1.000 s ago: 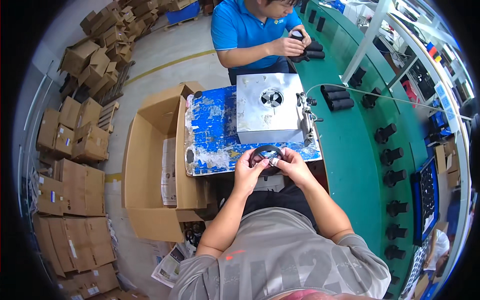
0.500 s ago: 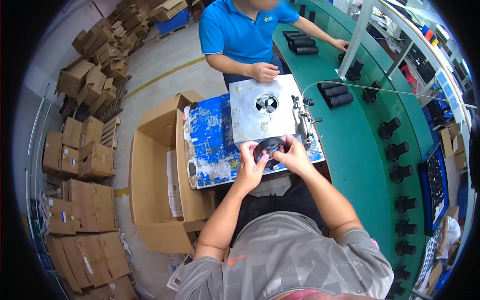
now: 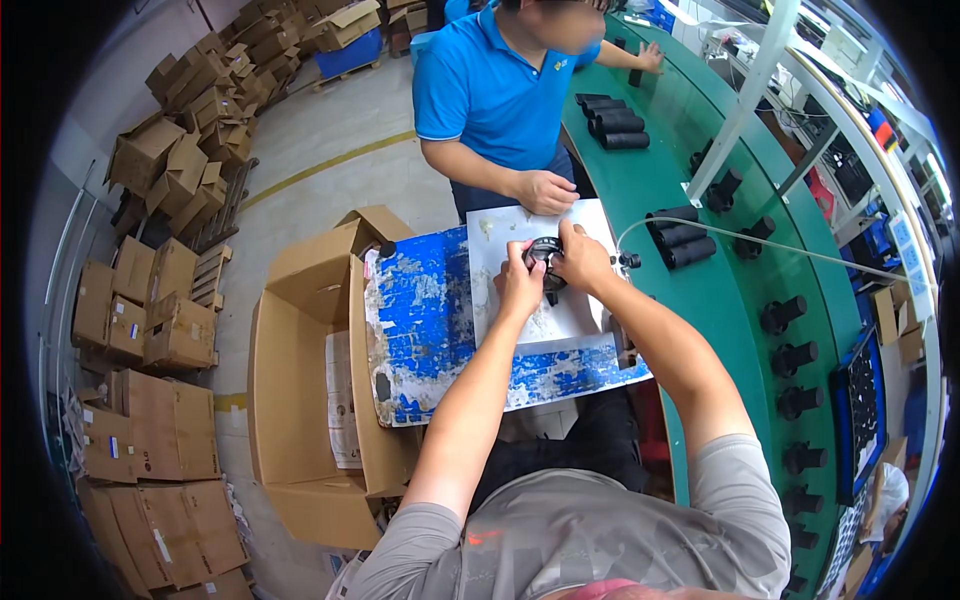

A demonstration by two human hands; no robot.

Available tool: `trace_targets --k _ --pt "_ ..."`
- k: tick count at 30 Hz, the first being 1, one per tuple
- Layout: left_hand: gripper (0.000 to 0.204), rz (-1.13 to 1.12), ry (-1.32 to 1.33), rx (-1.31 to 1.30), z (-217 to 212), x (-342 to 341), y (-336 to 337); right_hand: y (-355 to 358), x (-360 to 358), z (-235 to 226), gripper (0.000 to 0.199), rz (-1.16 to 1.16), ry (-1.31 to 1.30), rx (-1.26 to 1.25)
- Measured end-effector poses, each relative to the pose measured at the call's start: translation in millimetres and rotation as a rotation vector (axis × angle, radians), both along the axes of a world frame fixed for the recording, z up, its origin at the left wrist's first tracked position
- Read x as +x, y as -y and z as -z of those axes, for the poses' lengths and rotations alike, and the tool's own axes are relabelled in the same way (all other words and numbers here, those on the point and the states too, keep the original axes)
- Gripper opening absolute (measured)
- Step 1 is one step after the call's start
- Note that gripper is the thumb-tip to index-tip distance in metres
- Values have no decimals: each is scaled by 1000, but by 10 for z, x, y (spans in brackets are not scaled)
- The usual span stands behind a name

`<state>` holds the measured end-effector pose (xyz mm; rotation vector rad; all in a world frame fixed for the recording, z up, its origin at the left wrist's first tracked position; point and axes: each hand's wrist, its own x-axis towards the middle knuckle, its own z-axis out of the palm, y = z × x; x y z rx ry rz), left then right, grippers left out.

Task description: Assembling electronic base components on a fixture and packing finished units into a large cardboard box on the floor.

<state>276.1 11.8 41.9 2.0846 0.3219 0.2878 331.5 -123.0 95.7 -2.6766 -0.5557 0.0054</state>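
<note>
Both my arms reach forward over a pale metal plate fixture [image 3: 491, 230] on the worn blue tabletop [image 3: 425, 300]. Between my hands is a black ring-shaped part [image 3: 545, 246], over the spot where the round chuck opening lies. My left hand [image 3: 522, 282] grips its near-left side, and my right hand [image 3: 583, 258] grips its right side, fingers curled round it. The ring and my fingers hide the chuck. Beside my right wrist, a small valve fitting [image 3: 627, 261] with a clear hose shows, partly covered by my forearm.
A co-worker in a blue shirt [image 3: 490, 90] stands opposite, one hand at the plate's far edge, the other stretched over the green conveyor [image 3: 690, 330]. Black cylinders [image 3: 686, 250] lie and stand along it. An open cardboard box [image 3: 270, 400] is at left; stacked cartons [image 3: 165, 430] stand beyond.
My hands have carried the black ring forward from the plate's near edge onto its middle, over the chuck. The co-worker's far arm has swung further away along the conveyor.
</note>
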Motion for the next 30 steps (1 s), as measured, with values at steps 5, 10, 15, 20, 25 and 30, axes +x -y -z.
trace_targets --k 5,10,15,20,25,30 --pt "42 -22 -155 197 -195 129 62 -31 207 94 42 90 -100 -56" --pt "41 -108 -160 332 -174 167 -32 -125 248 118 39 65 -109 -66" --pt "44 -47 -184 386 -102 128 -103 -175 272 106 43 63 -175 -147" --pt "43 9 -138 415 -90 123 -98 -148 252 111 46 65 -163 -127" --pt "77 223 -132 437 -93 54 -266 -170 168 126 48 124 -164 -127" --pt "92 299 -224 437 -259 89 -244 -16 229 32 37 125 -157 -137"
